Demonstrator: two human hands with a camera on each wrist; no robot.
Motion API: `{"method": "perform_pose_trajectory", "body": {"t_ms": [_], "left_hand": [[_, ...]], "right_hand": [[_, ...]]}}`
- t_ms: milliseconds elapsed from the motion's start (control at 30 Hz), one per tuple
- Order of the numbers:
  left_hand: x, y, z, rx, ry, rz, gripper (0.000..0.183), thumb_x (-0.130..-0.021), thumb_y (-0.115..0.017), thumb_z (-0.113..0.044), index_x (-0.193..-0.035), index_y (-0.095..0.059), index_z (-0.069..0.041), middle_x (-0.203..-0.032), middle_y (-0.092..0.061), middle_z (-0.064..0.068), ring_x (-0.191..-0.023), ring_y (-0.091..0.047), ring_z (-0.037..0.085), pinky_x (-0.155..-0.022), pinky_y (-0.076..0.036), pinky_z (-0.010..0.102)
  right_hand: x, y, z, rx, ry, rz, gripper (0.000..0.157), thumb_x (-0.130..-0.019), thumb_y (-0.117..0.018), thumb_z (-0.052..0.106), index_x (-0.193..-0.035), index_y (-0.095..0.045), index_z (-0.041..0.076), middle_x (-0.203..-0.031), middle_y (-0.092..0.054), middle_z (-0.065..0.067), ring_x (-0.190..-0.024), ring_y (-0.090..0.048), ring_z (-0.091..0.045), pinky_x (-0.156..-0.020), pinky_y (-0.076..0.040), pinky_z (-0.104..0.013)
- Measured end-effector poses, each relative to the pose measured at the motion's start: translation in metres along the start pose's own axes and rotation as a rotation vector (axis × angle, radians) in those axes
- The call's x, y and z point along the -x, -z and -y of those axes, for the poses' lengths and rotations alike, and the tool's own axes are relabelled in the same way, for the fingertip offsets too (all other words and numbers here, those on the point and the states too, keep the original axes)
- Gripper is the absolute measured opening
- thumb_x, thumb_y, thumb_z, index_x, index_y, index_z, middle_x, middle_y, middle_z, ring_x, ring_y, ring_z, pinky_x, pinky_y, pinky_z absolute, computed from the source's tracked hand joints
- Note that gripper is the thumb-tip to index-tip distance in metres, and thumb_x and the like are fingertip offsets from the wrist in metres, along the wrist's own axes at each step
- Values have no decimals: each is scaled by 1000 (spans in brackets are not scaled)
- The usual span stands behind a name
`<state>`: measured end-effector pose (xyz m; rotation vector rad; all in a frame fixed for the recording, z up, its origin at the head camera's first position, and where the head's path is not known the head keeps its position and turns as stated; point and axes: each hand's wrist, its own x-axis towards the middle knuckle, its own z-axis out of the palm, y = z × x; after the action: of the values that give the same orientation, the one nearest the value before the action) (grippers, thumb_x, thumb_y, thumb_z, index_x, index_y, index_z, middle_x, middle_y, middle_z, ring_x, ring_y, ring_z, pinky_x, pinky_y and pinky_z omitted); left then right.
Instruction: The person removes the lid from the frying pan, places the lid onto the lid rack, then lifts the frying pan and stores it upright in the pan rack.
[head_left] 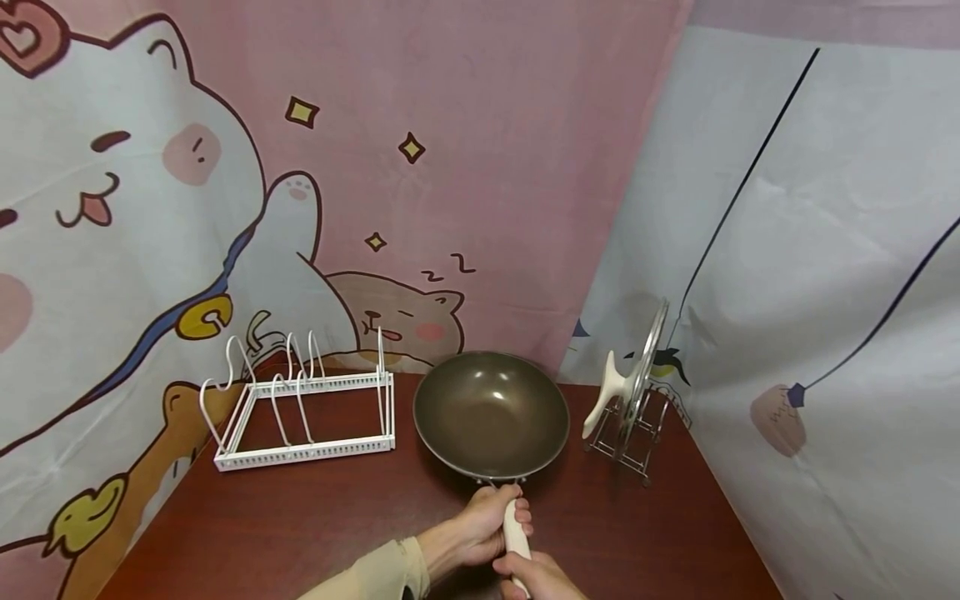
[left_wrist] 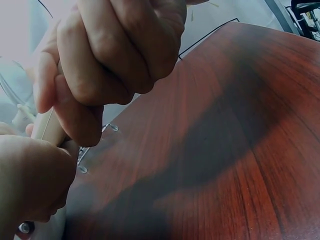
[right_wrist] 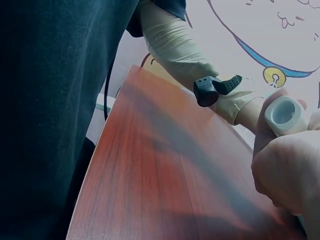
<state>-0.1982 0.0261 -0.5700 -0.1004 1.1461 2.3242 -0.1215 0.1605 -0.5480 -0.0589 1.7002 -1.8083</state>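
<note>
A dark wok-shaped frying pan point(head_left: 491, 417) with a cream handle point(head_left: 516, 533) is near the middle of the head view, its bowl facing up. My left hand point(head_left: 483, 523) grips the handle close to the pan. Behind it, my right hand point(head_left: 542, 577) holds the handle's rear end. Seen from the left wrist, the left hand point(left_wrist: 35, 175) is at lower left and the curled fingers of the right hand point(left_wrist: 117, 50) are above it. In the right wrist view, the hollow handle end point(right_wrist: 283, 115) sticks out above the right hand point(right_wrist: 290, 170).
On the left of the reddish-brown table point(head_left: 360, 500) stands a white rack point(head_left: 303, 450) with upright dividers. A wire stand point(head_left: 637, 462) on the right supports an upright lid point(head_left: 647, 367) with a cream handle. A printed curtain point(head_left: 487, 167) hangs behind.
</note>
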Motion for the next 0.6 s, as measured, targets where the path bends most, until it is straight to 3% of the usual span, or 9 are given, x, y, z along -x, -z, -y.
{"method": "perform_pose_trajectory", "body": {"t_ms": [333, 600], "left_hand": [[2, 3, -2, -5, 12, 15, 20, -114, -46, -10, -96, -48, -16, -80, -46, -9, -69, -43, 3, -65, -45, 18], [4, 4, -2, -24, 16, 35, 22, -116, -45, -11, -95, -49, -16, -80, -46, -9, -70, -44, 2, -64, -47, 18]], "right_hand": [[0, -7, -1, 12, 28, -42, 31, -101, -63, 19, -73, -50, 19, -59, -47, 15, -52, -39, 1, -51, -33, -15], [2, -9, -4, -51, 9, -58, 29, -100, -63, 15, -74, -52, 20, -57, -48, 14, -50, -39, 1, -50, -34, -14]]}}
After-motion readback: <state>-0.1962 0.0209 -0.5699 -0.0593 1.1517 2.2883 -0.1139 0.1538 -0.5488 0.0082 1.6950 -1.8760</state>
